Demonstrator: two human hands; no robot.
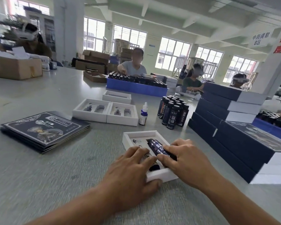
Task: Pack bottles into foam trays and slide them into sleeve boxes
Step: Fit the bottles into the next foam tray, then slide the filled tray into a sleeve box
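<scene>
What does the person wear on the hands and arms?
Nothing that shows. The left hand and the right hand are bare: no gloves, rings or watch. Both forearms are bare to the frame edge, with no sleeve in view.

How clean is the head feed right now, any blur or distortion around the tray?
Head view: the tray and both hands, left and right, are fairly sharp; the table streaks with motion blur at lower left; the wide angle bows the edges; bright windows wash out; faces are blurred.
</scene>
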